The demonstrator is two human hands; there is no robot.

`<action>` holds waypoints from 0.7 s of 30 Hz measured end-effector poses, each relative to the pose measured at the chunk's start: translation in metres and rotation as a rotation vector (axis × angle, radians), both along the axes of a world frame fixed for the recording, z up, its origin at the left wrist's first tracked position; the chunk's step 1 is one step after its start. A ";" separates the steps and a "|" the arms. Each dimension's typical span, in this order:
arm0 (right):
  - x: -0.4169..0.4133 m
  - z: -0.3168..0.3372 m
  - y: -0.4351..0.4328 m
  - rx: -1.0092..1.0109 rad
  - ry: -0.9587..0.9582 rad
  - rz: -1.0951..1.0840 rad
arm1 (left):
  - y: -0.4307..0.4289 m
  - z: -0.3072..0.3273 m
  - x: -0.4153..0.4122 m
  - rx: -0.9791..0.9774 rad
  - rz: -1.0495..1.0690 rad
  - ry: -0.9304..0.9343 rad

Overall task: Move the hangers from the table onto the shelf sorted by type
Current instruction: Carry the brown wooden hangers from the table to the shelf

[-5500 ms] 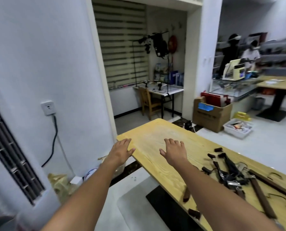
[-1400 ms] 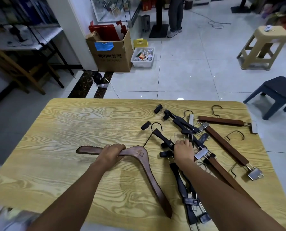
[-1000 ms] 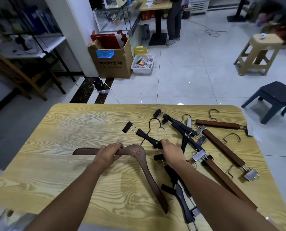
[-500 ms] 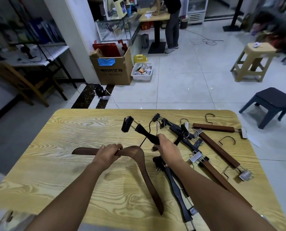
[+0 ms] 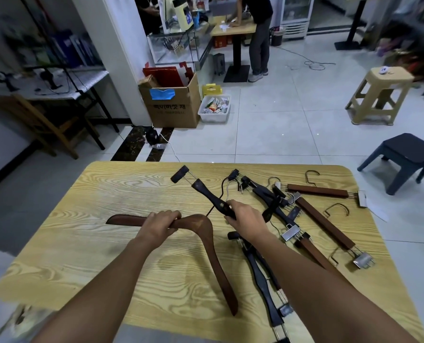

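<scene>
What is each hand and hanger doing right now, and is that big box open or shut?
Left hand, gripping the brown coat hanger.
Right hand, gripping a black clip hanger.
Other black clip hangers, lying loose on the table.
Brown clip hangers, lying loose on the table, untouched.
Cardboard box, flaps open.

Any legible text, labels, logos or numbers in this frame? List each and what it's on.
No text here is legible.
Cardboard box: dark printed line on the front, too blurred to read.
Blue label on that box: looks blank.
Black clip hanger: small gold mark, too small to read.
Brown coat hanger: faint stamp near the bend, unreadable.
Packets in the white bin: print too small.
</scene>
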State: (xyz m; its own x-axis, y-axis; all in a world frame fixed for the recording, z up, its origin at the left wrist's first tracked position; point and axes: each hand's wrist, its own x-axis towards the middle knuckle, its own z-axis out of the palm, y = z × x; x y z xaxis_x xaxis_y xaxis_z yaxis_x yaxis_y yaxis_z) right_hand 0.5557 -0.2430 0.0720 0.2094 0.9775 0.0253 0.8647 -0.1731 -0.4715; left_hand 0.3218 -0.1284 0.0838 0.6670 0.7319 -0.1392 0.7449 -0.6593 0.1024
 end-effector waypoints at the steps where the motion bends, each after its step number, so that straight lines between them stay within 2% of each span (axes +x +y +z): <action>1: 0.000 0.003 0.001 -0.012 0.024 0.000 | 0.000 0.001 0.000 0.006 0.003 0.011; 13: -0.001 0.037 0.001 -0.027 0.085 0.075 | -0.014 0.023 -0.009 0.054 0.039 0.029; 21: 0.005 0.061 -0.012 0.064 0.104 0.092 | -0.039 0.042 -0.016 0.098 0.077 0.034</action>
State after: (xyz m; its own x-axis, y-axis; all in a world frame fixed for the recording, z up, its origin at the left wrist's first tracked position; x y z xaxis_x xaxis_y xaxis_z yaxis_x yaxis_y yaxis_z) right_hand 0.5611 -0.2545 0.1335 0.1236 0.9898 0.0707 0.8217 -0.0621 -0.5665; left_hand 0.3060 -0.1672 0.1259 0.6047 0.7918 -0.0860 0.7954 -0.6059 0.0146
